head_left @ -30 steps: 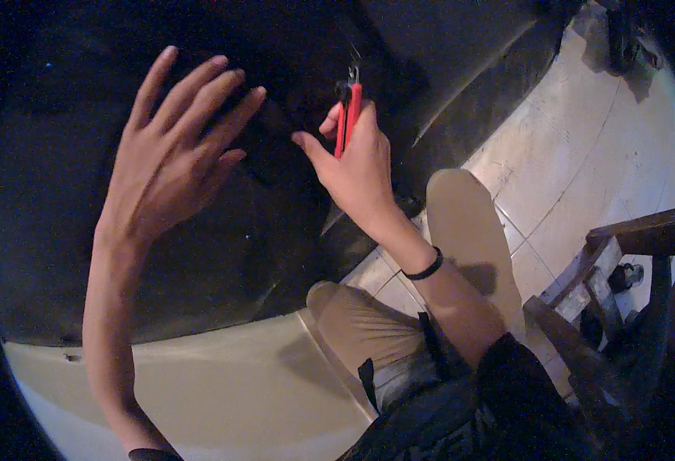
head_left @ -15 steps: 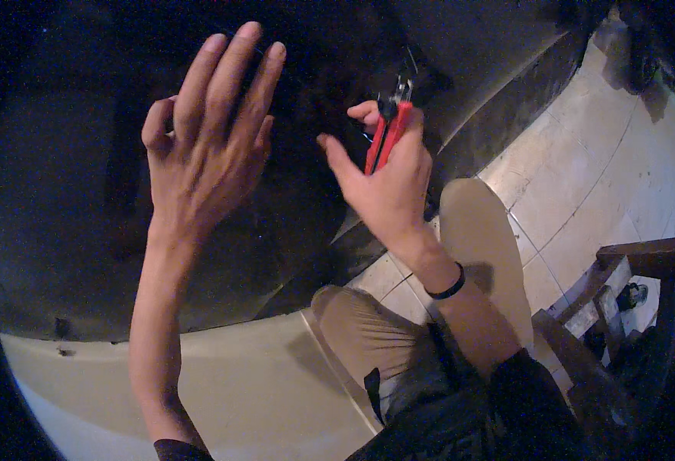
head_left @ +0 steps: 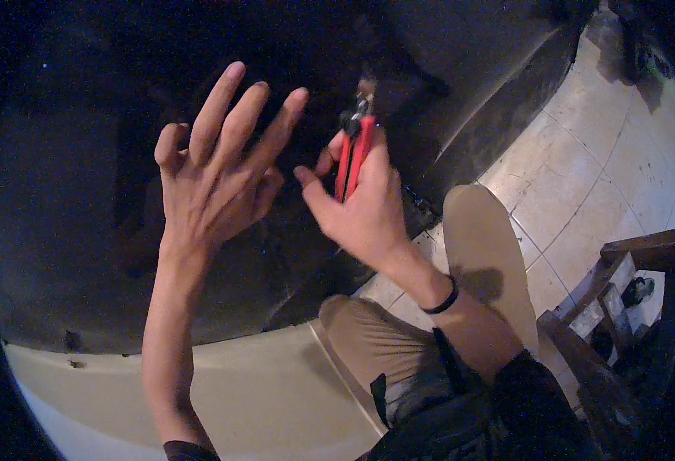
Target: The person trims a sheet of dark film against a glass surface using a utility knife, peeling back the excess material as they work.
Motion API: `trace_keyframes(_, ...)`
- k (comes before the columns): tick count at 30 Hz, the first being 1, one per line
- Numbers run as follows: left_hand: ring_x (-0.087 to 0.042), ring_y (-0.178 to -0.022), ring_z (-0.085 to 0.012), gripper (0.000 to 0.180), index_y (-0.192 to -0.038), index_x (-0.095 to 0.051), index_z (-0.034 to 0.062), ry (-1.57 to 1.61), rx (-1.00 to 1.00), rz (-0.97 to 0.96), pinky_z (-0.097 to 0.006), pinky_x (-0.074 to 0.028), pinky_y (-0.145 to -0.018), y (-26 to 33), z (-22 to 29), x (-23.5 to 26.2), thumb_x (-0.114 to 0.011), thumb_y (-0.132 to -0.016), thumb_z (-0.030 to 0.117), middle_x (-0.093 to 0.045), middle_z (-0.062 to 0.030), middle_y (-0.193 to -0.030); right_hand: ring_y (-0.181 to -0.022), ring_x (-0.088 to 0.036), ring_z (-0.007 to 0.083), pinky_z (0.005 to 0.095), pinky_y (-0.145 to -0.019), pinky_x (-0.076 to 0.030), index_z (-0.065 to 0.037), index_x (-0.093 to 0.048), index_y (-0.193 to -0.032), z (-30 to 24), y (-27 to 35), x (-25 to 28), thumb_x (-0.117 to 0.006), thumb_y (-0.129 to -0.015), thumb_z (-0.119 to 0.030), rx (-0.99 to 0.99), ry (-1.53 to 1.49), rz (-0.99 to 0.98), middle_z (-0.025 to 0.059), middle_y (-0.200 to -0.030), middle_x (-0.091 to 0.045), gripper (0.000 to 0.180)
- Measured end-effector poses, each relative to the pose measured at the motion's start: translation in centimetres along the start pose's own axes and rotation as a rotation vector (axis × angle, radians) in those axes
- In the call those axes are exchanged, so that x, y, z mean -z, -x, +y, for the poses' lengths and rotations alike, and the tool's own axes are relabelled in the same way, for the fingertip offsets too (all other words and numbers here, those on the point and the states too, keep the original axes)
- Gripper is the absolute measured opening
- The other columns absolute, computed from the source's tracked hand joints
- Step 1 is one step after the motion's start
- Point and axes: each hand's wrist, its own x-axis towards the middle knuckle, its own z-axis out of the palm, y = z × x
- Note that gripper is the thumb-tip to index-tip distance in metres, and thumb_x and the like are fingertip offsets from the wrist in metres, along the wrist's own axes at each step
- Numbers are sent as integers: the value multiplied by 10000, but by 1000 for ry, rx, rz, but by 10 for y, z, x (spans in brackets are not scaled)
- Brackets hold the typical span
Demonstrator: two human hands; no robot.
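Hands at a dark panel

The right hand [head_left: 368,207] is clamped on red pliers [head_left: 353,157] (tip up); the left hand [head_left: 214,180], fingers spread apart, holds nothing beside it.

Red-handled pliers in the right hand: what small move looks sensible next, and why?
Probably ease the red-handled pliers forward into the dark recess. The right hand grips them tip-up at its edge, while the left hand is spread, holding nothing. What lies inside is too dark to tell.
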Motion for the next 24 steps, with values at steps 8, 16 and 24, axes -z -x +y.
trace_keyframes(8, -440, -1501, -117, 776, -1455, -633, 402, 87, -38, -18, -465, -226, -1088, -3, -5, 3, -763, -692, 344, -551, 49, -1508, -983, -653, 250, 395, -890, -540, -14, -550, -1338, 4, 16, -10, -862, -846, -97, 127, 87, 161, 124, -1289, -658, 589)
trace_keyframes(16, -480, -1469, -118, 668, -1462, -637, 289, -61, -56, 21, -519, -197, -1160, -9, -13, 4, -718, -802, 353, -564, 53, -1524, -1113, -588, 381, 485, -1011, -460, -8, -536, -1302, 3, 3, -8, -849, -845, -140, 102, 32, 94, 165, -1211, -645, 569)
trace_keyframes(24, -524, -1380, -224, 497, -1334, -691, 210, 6, -307, -24, -524, -380, -1101, -21, -36, 11, -744, -856, 336, -606, -10, -1423, -1091, -569, 345, 471, -980, -450, -30, -512, -1250, 2, -20, 4, -866, -832, -154, 183, 133, 62, 106, -1100, -646, 562)
